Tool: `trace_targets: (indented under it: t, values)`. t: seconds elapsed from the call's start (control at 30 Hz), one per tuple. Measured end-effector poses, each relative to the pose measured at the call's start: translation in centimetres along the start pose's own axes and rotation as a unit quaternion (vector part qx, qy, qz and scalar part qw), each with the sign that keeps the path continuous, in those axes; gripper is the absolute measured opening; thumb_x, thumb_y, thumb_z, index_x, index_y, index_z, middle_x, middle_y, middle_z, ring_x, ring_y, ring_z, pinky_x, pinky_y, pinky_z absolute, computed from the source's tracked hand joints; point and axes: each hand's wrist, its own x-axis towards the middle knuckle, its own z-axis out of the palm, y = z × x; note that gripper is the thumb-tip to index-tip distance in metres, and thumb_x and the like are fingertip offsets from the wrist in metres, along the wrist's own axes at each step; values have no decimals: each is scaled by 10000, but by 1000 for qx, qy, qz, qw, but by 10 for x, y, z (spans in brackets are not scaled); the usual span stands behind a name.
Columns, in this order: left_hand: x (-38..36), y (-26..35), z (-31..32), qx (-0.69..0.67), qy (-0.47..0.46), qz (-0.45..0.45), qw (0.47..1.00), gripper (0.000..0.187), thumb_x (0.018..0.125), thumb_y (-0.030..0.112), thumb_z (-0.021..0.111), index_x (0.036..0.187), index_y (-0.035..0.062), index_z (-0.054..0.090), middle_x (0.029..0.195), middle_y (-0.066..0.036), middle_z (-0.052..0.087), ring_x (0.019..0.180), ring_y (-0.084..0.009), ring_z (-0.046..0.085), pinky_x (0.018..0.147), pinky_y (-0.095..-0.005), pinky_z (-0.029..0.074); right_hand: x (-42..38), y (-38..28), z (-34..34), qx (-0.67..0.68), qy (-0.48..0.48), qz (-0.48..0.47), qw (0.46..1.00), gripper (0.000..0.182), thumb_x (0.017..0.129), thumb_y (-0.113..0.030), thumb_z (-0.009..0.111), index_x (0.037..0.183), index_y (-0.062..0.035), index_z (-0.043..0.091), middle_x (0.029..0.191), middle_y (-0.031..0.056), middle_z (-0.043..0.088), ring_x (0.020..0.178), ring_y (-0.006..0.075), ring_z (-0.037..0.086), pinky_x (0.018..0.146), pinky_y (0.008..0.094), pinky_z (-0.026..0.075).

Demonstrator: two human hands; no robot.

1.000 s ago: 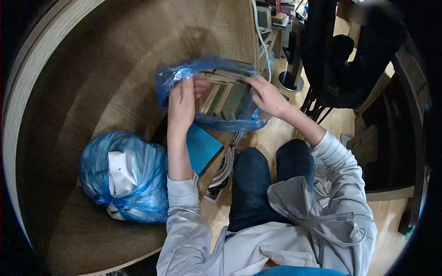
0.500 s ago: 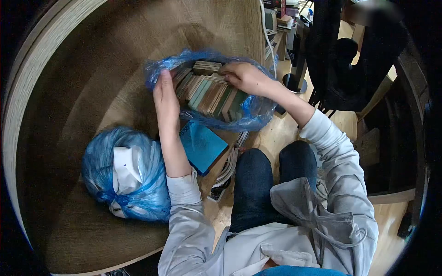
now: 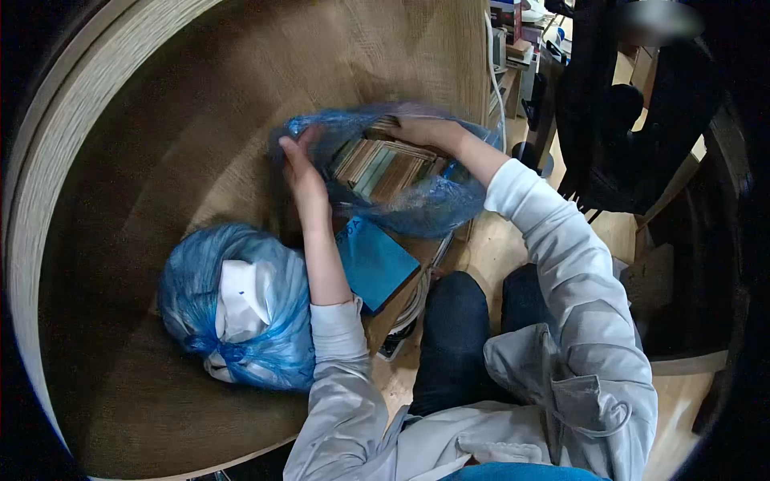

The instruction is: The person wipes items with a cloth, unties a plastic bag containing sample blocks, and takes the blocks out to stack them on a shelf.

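A translucent blue plastic bag [image 3: 449, 204] lies with its mouth spread on the wooden tabletop, packed with a row of thin, worn books [image 3: 385, 170] in brown, cream and pale green. My left hand [image 3: 305, 172] is at the bag's left rim, the film caught between thumb and fingers. Reaching in from the right, my right hand [image 3: 425, 132] has its fingers closed at the end of a small stack of books at the far side; the fingertips are partly hidden. Just below the bag sits a bright blue flat book or folder [image 3: 373, 260].
A knotted blue bag [image 3: 184, 301] with a white paper [image 3: 243, 301] inside stands left of my forearm on the curved wooden tabletop [image 3: 136, 409]. Cables lie by the table edge near my knees. A black chair [image 3: 626, 120] and cluttered shelves [image 3: 513, 48] are at the right.
The view has shifted slightly, moving everything a little right and down. My right hand has gone deeper into the bag's far side, and the film has risen and blurs around it.
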Motion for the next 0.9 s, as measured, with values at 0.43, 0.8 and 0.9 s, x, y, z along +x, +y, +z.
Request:
trace_targets:
  t: [0.43, 0.8, 0.9]
  values:
    - [-11, 19, -4, 20, 121, 77, 989, 670, 924, 512, 312, 1161, -84, 505, 1193, -207, 521, 1120, -276, 477, 979, -344, 313, 36, -6, 13, 195, -26, -11, 980, 379, 817, -340, 533, 1077, -71, 589, 1080, 189, 584, 1002, 343, 549, 858, 404, 428]
    - [-6, -8, -12, 148, -137, -93, 975, 635, 906, 516, 349, 1251, -11, 429, 1266, -221, 452, 1195, -355, 408, 970, -374, 319, 93, -22, 84, 31, -35, -103, 994, 386, 835, -367, 514, 1090, -86, 582, 1095, 161, 581, 1010, 346, 538, 852, 395, 424]
    - [-7, -3, -11, 165, -138, -114, 970, 605, 912, 470, 382, 1287, -4, 387, 1311, -185, 418, 1235, -311, 362, 1004, -354, 277, 65, -50, 52, 52, -30, -143, 988, 371, 834, -355, 505, 1079, -90, 592, 1100, 157, 581, 1019, 343, 535, 853, 401, 424]
